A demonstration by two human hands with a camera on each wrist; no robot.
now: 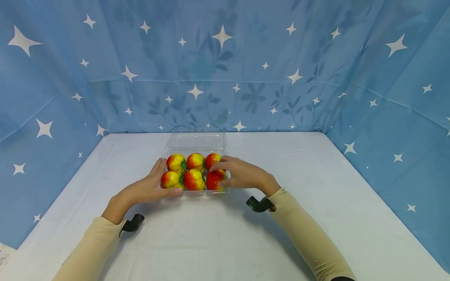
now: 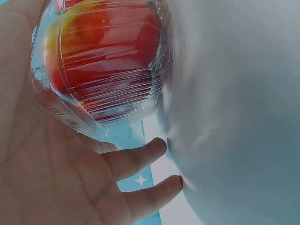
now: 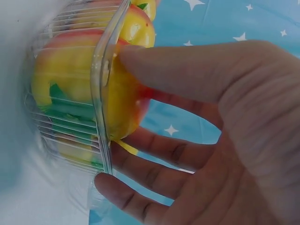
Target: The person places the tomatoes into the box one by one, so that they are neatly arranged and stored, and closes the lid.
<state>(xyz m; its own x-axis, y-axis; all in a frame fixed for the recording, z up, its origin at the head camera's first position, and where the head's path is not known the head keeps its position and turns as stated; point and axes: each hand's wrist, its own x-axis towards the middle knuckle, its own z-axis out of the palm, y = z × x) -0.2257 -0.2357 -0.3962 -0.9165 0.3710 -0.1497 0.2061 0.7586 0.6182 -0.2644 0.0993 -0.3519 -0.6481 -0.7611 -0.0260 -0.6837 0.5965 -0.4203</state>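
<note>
A clear plastic clamshell box (image 1: 200, 192) holds two rows of glossy red-and-yellow fruits with green leafy caps. Against the box's left side rests my left hand (image 1: 150, 188), its fingers extended and its thumb along the front edge. In the left wrist view, the ribbed plastic wall and a fruit (image 2: 112, 42) behind it are beside that palm. My right hand (image 1: 242, 173) holds the front-right fruit (image 1: 213, 180), partly hidden by the fingers. The right wrist view shows the thumb on this fruit (image 3: 124, 112) and the other fingers on its opposite side, by the box rim (image 3: 99, 84).
The clear lid (image 1: 197, 141) lies folded back behind the box. White cloth covers the table (image 1: 197, 238), and a blue star-patterned curtain (image 1: 225, 70) hangs behind it and at both sides. Black wrist mounts (image 1: 259, 204) project from the sleeves.
</note>
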